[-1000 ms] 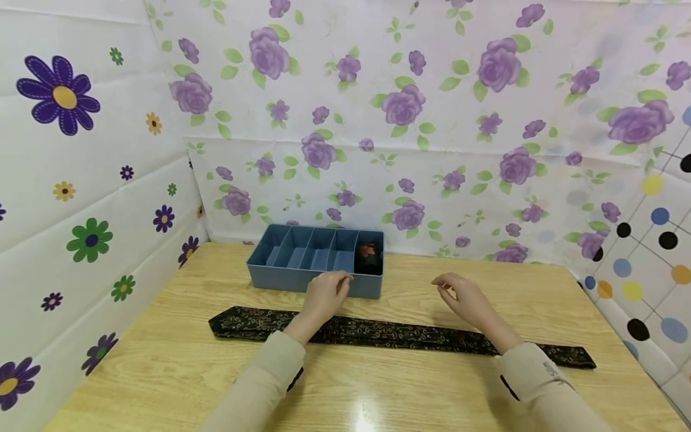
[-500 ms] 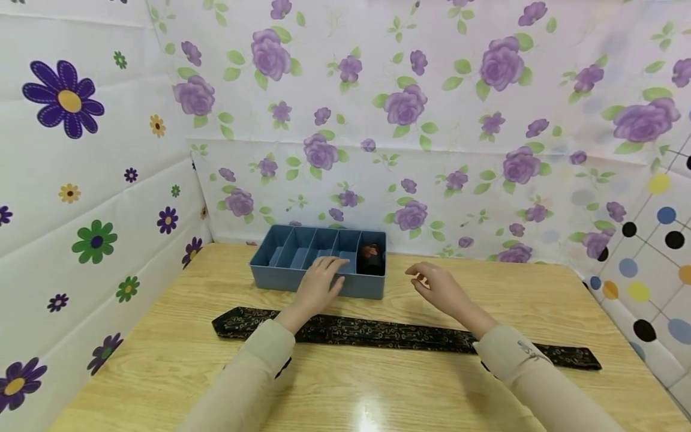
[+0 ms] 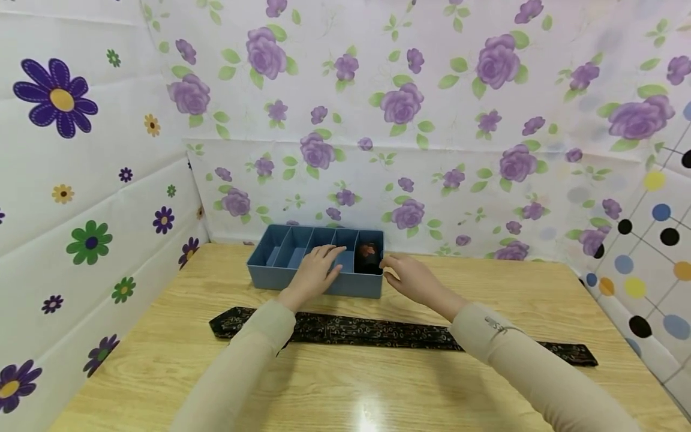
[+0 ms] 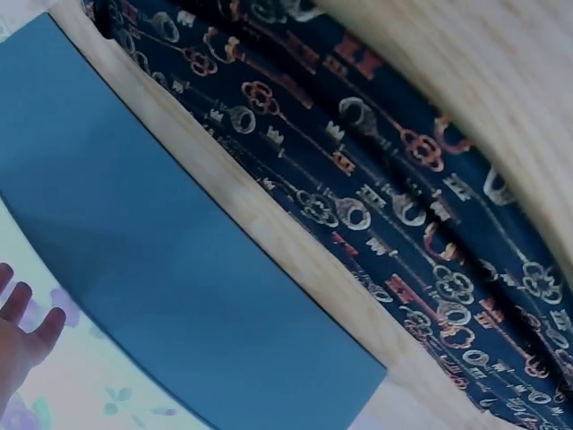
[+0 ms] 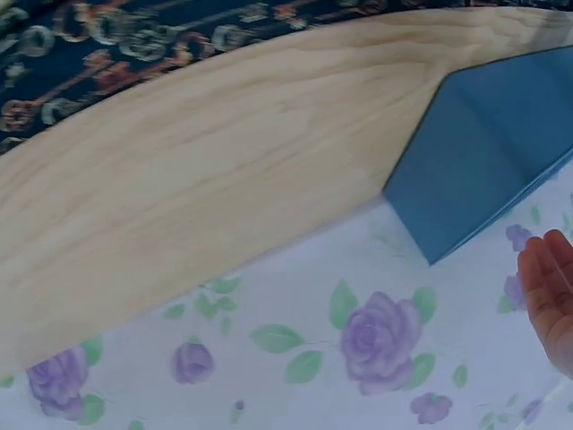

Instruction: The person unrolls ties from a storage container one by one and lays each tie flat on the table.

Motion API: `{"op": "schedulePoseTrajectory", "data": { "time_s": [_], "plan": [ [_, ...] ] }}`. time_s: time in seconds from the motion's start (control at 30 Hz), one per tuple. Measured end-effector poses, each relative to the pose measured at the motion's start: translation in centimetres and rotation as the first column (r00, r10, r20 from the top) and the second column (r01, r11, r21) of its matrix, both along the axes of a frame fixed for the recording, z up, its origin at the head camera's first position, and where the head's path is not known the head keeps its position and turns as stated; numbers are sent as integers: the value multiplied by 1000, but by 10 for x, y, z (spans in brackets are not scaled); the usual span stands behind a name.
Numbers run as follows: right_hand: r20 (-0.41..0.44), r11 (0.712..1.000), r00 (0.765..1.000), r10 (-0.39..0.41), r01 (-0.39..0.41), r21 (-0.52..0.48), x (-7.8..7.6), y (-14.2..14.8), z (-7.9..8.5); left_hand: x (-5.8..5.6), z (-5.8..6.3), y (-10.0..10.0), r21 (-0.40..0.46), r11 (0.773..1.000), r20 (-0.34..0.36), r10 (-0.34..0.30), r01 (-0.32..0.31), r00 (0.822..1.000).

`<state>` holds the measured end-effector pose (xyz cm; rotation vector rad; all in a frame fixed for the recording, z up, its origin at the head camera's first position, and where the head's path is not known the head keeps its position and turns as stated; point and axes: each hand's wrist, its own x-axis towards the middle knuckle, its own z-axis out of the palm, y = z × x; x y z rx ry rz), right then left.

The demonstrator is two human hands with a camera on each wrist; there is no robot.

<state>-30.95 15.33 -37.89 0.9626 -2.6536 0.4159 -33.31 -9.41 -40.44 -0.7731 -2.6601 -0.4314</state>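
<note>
A blue box (image 3: 270, 277) with several compartments stands at the back of the table. In its rightmost compartment sits a dark rolled item with an orange motif (image 3: 368, 257), perhaps a rolled tie. My left hand (image 3: 312, 276) hovers over the box's front wall, fingers spread and holding nothing. Beside the box's right end is my right hand (image 3: 412, 279), fingers loosely bent near the rim; whether they touch it I cannot tell. In front lies a black necktie (image 3: 378, 333) with a key pattern, stretched across the table and partly covered by both forearms.
A light wooden table (image 3: 345, 384) carries everything. Behind it hangs a white cloth with purple roses (image 3: 402, 107). Another flowered cloth (image 3: 92, 240) borders the left side, and a dotted cloth (image 3: 653, 252) the right.
My right hand has moved left to the box's right end. My left hand has shifted slightly left and up over the front wall, its fingers spreading. The necktie stays put.
</note>
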Motion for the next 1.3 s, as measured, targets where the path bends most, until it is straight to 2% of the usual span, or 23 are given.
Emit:
{"op": "schedulePoseTrajectory", "data": {
  "time_s": [0.23,0.3,0.37,0.47,0.67,0.77,0.9,1.0,1.13,1.3],
  "plan": [
    [49,999,998,-27,29,-36,-15,-15,3,-8,-6,-1,-41,996,59,86,-84,995],
    [33,998,999,-41,42,-36,-19,-20,2,-10,-9,-3,-30,993,117,117,-114,986],
    [-4,998,999,-55,55,8,-25,-24,-1,-12,-11,-5,-38,988,165,152,-147,974],
    [-53,996,997,-60,63,61,-31,-33,-5,-14,-15,-8,-62,981,202,194,-185,960],
    [-100,991,989,-112,118,56,-40,-46,-17,-16,-21,-6,-46,982,134,188,-183,973],
    [-101,988,987,-128,135,70,-42,-51,-24,-17,-26,-5,-42,981,129,192,-188,973],
    [-48,990,990,-131,133,55,-44,-55,-28,-15,-33,-7,-17,982,110,188,-187,976],
    [-3,992,994,-108,108,64,-46,-58,-25,-12,-32,-9,-9,979,88,202,-202,976],
    [60,993,995,-75,70,92,-49,-58,-24,-10,-29,-9,-8,975,96,220,-220,971],
    [65,973,994,-85,69,219,-54,-55,-18,-13,-29,-3,-19,976,81,218,-218,972]
  ]
}}
